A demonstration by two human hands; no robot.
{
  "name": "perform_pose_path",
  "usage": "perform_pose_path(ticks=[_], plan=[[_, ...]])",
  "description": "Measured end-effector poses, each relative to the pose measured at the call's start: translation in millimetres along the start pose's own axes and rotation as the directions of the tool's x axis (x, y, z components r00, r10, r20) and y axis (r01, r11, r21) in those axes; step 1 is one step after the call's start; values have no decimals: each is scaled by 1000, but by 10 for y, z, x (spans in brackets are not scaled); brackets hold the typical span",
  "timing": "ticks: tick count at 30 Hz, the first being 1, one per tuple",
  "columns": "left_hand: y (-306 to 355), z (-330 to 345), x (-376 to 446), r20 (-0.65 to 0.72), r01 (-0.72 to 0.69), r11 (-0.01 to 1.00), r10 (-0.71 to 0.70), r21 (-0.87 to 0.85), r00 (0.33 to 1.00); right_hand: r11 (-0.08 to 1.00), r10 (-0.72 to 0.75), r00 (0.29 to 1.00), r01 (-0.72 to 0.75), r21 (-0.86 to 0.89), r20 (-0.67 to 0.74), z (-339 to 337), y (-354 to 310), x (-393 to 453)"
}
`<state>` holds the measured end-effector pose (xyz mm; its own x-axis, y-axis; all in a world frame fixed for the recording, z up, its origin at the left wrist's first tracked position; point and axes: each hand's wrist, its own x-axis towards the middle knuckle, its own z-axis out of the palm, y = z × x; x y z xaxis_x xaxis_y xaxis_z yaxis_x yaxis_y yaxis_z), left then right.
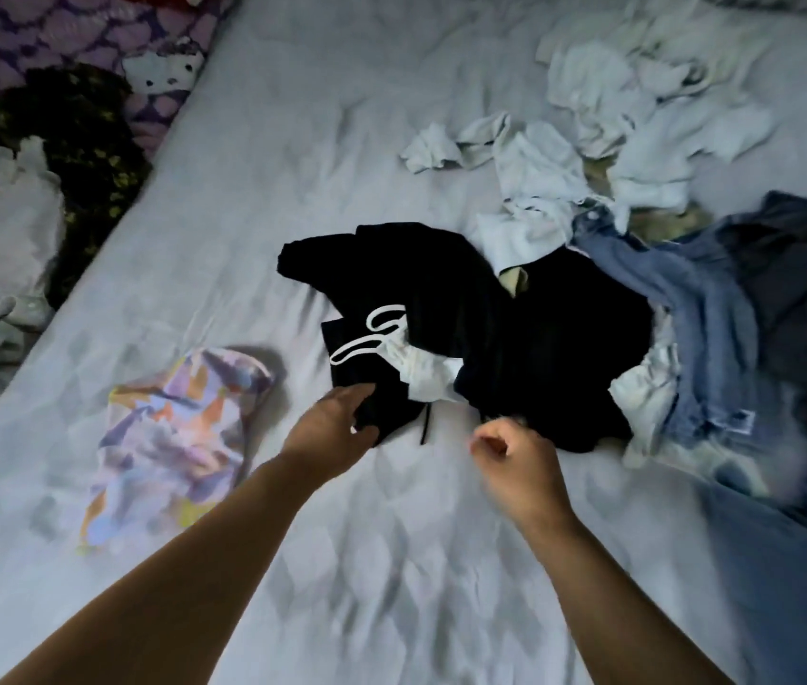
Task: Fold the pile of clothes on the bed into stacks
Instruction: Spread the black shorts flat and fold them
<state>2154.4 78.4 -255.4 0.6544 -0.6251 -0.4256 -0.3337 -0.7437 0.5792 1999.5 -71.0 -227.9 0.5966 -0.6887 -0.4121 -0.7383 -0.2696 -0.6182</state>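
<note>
The left hand [337, 420] pinches the near edge of the black top [421, 299]; the right hand [515, 462] grips its hem just ahead. The picking step is underway, I think; next, lifting it from the pile [639, 200] beyond on the bed [293, 140].

Black garment with white lettering [391, 309] lies crumpled mid-bed, a white piece [426, 373] tucked in its folds. Blue jeans [698, 328] sprawl to its right, white clothes [614, 116] scattered beyond. A pastel patterned piece [169, 437] lies flat, left.
</note>
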Motion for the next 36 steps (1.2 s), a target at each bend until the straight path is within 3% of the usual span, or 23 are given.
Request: perform_pose_path(ticks=[4,8,17,25,30,34,36], plan=[[547,372,288,26,-38,998,40,-56,999,999,47,997,-47,-3,-55,-374,425,226],[941,724,591,-31,-107,994,107,10,994,998,67,996,-67,4,-57,-639,789,340],[1300,1048,1018,-1,185,973,-187,-135,982,1000,7,1000,-7,18,-1,-824,1153,398],[1244,662,499,20,64,998,-64,-12,998,997,4,1000,-3,77,-19,-831,887,272],[970,620,-193,222,-102,979,61,178,973,996,-14,1000,12,84,24,-666,695,50],[677,693,-676,481,-131,954,-16,271,876,998,-38,998,35,46,57,-487,663,-208],[532,720,-811,538,-147,946,-34,289,842,999,-46,995,44,19,89,-399,668,-329]])
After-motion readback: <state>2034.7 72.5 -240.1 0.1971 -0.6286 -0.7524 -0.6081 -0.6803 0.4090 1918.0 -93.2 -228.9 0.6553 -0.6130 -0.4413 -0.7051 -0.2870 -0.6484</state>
